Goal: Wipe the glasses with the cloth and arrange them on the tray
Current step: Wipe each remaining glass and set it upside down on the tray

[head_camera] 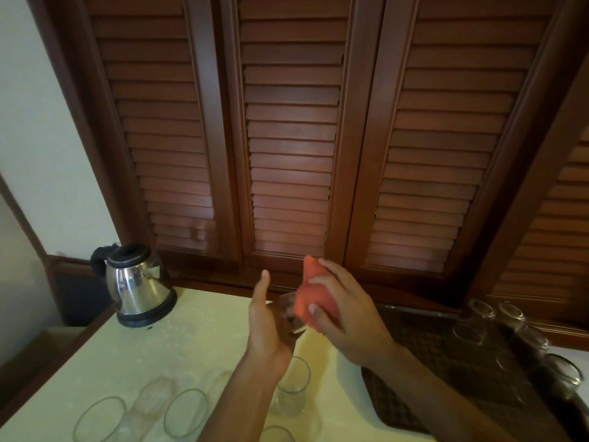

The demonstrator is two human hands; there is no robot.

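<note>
Wiping step in hand: left hand [271, 327] cradles a clear drinking glass [287, 314] held up above the pale yellow-green table [165, 355], fingers curled round its far side, thumb sticking up free. Right hand [344, 317] pinches the orange wiping cloth [314, 296] and presses it against the glass, fingers wrapped over the fabric; the glass is mostly hidden between both hands and blurred, so I cannot tell how much of it is wiped. Several clear unwiped-looking glasses [188, 413] stand on the table near the front edge, one just below the left wrist. Dark brown woven-pattern tray [424, 355] sits to the right, with a row of clear glasses set upside down [510, 314] along its far and right side. Steel electric kettle [137, 285] at back left, apart from the action. Task looks about midway. Next move likely calls for finishing the rub, then carrying the glass right and setting it inverted on a free spot on the tray without knocking its neighbours
</note>
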